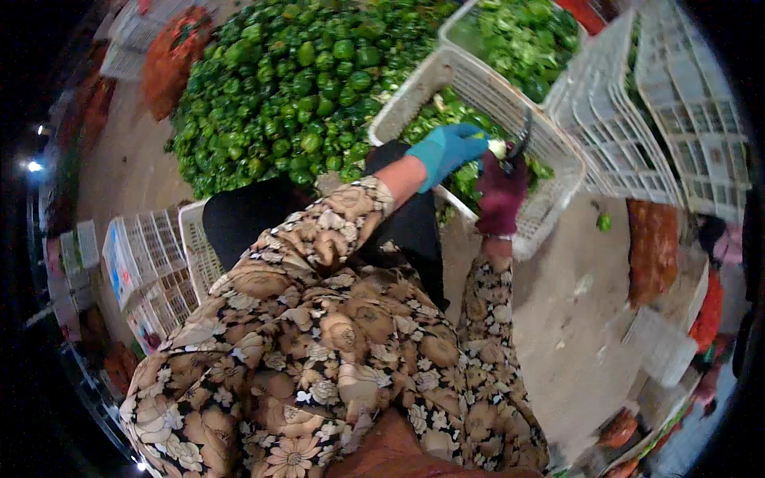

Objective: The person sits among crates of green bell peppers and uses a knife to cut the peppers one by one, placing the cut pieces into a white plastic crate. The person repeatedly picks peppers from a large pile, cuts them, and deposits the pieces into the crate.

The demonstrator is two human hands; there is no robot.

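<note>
My left hand (452,148), in a teal glove, reaches over a white plastic crate (553,206). Its fingers pinch a pale, cut piece of green pepper (496,148). Close beside it, my right hand (503,194) wears a maroon glove and grips a dark curved tool (527,130), perhaps a knife; blur hides its exact shape. The tool's lower part is at the pale piece. Inside the crate, beneath both hands, lie cut green pepper pieces (460,113).
A large heap of green peppers (299,101) spreads ahead. Another crate (445,33) of cut peppers adjoins mine. Stacked white crates (615,119) stand at right, more crates (152,251) at left. Orange mesh sacks (651,251) and a loose pepper (604,223) rest on the floor.
</note>
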